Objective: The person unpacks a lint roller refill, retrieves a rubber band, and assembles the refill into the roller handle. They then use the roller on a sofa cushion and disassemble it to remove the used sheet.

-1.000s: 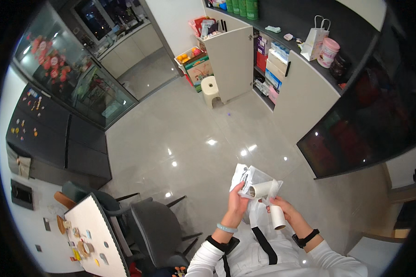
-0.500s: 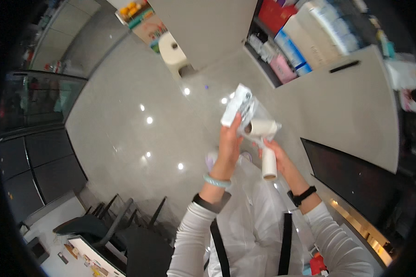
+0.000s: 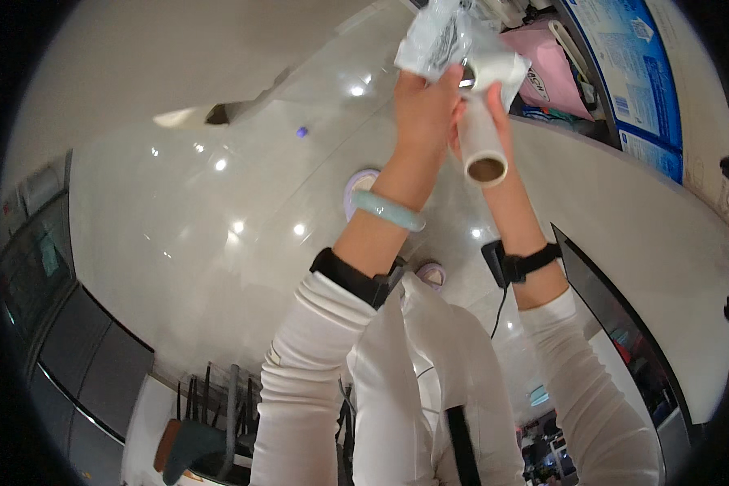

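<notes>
My left hand (image 3: 426, 113) is closed on a crinkled white and clear plastic package (image 3: 433, 40) with dark print. My right hand (image 3: 498, 125) grips a white roll (image 3: 480, 134), whose brown cardboard core faces me. A second white roll (image 3: 498, 69) lies crosswise just beyond it, against the clear plastic. My hands are side by side at the top of the view, with the left fingertips near the upright roll. Some of my fingers are hidden behind the package and rolls.
At the upper right is an open storage space holding a pink bag (image 3: 543, 73) and a blue box (image 3: 636, 73). A pale stool (image 3: 182, 119) stands at the upper left. A purple bit (image 3: 302, 132) lies on the shiny floor. Dark chairs (image 3: 198, 441) stand lower left.
Both hands, the package and rolls have moved up and nearer the open storage space. The view has shifted closer to it. My hands keep hold of the package and roll.
</notes>
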Available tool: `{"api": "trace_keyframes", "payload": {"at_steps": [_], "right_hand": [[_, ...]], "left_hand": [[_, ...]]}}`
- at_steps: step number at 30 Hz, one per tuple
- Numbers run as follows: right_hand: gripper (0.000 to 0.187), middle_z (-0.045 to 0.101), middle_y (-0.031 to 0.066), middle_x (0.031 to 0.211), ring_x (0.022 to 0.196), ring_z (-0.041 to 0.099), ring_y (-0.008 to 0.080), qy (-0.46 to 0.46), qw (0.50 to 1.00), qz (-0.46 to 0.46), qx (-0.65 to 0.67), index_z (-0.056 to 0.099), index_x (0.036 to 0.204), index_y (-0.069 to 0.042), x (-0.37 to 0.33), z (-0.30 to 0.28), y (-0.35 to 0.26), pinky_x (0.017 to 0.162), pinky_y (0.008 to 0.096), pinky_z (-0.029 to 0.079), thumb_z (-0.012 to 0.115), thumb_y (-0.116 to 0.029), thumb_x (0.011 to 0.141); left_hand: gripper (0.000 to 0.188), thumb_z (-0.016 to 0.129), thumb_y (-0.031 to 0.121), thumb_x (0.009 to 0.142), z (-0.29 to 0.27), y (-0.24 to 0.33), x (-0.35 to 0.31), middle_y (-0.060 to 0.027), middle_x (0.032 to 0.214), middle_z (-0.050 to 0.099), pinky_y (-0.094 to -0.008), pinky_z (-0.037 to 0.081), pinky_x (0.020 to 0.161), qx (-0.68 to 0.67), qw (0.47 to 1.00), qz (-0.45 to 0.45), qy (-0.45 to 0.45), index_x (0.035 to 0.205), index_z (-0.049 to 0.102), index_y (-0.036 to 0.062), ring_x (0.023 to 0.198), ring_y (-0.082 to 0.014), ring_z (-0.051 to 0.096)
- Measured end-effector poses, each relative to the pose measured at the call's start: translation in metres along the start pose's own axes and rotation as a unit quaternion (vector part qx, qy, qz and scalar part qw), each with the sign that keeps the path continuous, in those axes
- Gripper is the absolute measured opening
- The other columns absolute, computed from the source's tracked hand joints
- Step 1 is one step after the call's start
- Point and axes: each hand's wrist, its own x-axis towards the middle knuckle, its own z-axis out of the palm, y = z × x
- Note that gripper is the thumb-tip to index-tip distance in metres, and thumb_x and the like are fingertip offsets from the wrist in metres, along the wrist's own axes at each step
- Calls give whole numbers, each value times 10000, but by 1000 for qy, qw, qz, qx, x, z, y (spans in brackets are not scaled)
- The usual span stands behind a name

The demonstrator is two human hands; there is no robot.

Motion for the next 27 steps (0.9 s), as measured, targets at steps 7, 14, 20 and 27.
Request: {"api": "trace_keyframes", "payload": {"at_steps": [7,14,20,27], "right_hand": [[394,668,131,977,899,667,254,-67,995,-21,65,597,1015,-12,143,-14,-101,810,343,560,651,-391,925],[232,690,105,992,907,654,292,133,935,-316,93,601,1105,-117,222,-11,-149,796,490,560,470,-289,1021],[380,656,184,1131,993,645,296,130,961,-243,-36,558,1205,-9,182,15,-137,878,423,540,570,-310,974],[319,665,192,1139,978,656,279,176,971,-157,-43,535,1154,-46,112,31,-95,826,397,558,646,-250,936]], "left_hand": [[504,677,170,892,25,25,79,-93,1260,552,-309,464,870,111,993,1,31,1313,472,-15,1081,-166,553],[363,544,136,978,-64,79,-35,-83,1375,532,-346,435,1019,214,975,-58,2,1332,503,71,1234,-205,532],[354,556,70,972,-109,179,-138,-104,1351,546,-310,493,907,376,897,60,224,1324,518,73,1092,-170,592],[571,534,107,947,-128,351,-162,-174,1488,399,-434,326,1157,511,710,448,186,1485,353,42,1383,-313,396]]}}
